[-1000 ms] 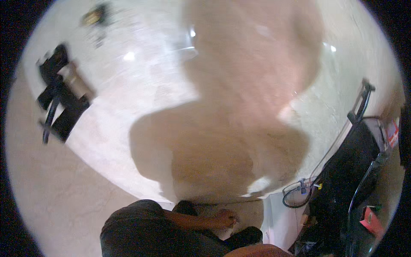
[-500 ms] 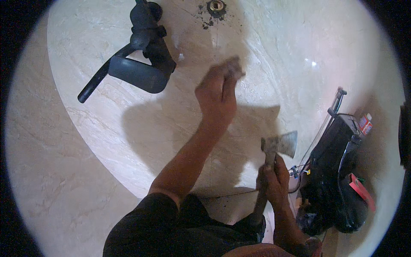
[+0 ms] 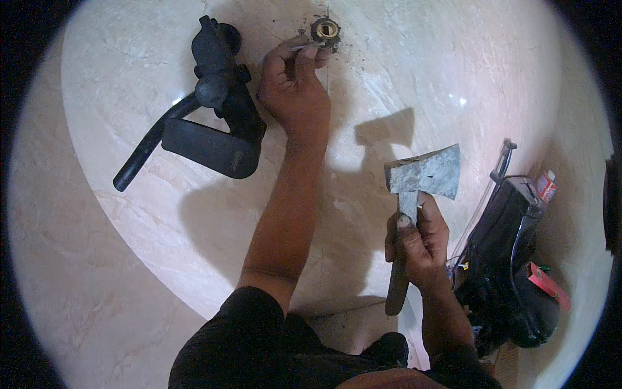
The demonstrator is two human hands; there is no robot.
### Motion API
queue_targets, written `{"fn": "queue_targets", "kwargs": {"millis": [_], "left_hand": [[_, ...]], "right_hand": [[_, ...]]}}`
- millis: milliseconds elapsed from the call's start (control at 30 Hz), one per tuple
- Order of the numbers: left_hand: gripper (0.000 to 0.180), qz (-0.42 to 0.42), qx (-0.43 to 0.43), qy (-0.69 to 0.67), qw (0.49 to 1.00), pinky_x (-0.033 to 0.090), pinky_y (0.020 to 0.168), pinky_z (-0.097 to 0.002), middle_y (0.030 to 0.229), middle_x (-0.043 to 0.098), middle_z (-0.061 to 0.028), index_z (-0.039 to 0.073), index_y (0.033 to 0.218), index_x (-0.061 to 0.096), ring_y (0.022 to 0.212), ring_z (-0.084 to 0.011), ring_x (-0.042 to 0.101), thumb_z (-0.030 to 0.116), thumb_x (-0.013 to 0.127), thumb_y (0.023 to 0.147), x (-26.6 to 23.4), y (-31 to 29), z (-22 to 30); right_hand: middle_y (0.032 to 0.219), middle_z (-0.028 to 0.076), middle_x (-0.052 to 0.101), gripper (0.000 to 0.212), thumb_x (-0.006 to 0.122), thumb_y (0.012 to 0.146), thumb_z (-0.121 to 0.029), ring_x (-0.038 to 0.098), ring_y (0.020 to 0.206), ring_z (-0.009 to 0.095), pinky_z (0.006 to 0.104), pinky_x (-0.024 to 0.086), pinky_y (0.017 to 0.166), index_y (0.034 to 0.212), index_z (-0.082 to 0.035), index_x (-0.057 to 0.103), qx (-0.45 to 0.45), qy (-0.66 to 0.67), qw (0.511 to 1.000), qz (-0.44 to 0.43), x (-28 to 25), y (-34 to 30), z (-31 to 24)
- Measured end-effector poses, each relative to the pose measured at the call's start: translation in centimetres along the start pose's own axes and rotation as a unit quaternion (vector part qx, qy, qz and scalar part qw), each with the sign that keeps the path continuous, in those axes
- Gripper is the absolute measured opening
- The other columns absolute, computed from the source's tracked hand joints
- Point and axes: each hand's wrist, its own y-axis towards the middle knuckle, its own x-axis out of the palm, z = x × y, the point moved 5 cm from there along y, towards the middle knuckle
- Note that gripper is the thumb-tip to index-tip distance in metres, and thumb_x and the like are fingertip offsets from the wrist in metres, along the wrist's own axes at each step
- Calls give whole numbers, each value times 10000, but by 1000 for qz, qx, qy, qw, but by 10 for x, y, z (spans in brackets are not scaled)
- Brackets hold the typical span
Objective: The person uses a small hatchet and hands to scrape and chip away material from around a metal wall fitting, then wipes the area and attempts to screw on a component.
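While your left hand (image 3: 295,94) is reaching toward the top of the view, the round brass fitting (image 3: 325,30) is sitting just ahead of its fingertips, a little to the right, in the pale marbled surface (image 3: 129,123). That hand is clearly the nearer one; its thumb and fingers are pinching together on what looks like a thin pale sliver (image 3: 307,47), close by the fitting's lower left rim. Your right hand (image 3: 422,243) is hanging well back and to the right, clamping the handle of the hatchet (image 3: 424,172), whose long axis is running almost straight away from you, with the head at the far end and the cutting edge facing right. To the left of your left hand, a black fixture (image 3: 214,91) is lying apart from it. Your fingers are hiding most of the sliver, so you are not seeing its full shape, nor whether anything is touching the rim. Dark residue (image 3: 336,43) is blurring the fitting's outline, your right fingers are covering part of the handle, and at the far right, glossy black objects (image 3: 505,233) are merging into one another.
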Motion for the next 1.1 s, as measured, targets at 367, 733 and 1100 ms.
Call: {"fn": "queue_targets", "kwargs": {"millis": [367,733,1100], "left_hand": [[103,-68,119,23,990,621,700,-321,931,714,-144,-46,974,694,814,-238,750,-93,624,913,1,7,-4],[259,-90,270,165,944,596,803,-434,994,712,-171,40,1008,709,935,-364,720,-85,702,781,0,6,4],[319,-102,249,144,952,574,676,-441,913,663,-123,74,985,695,790,-365,692,-69,687,700,1,5,3]], "right_hand": [[713,22,545,326,503,1050,-132,550,550,116,288,473,498,1345,5,496,-21,-22,999,10,3,15,-12],[737,159,589,282,534,1044,-119,618,597,294,394,490,584,1283,33,531,-165,-198,964,70,20,67,-34],[908,269,656,237,577,984,-45,653,779,446,443,524,724,1197,48,626,-400,-437,799,102,61,115,-70]]}}
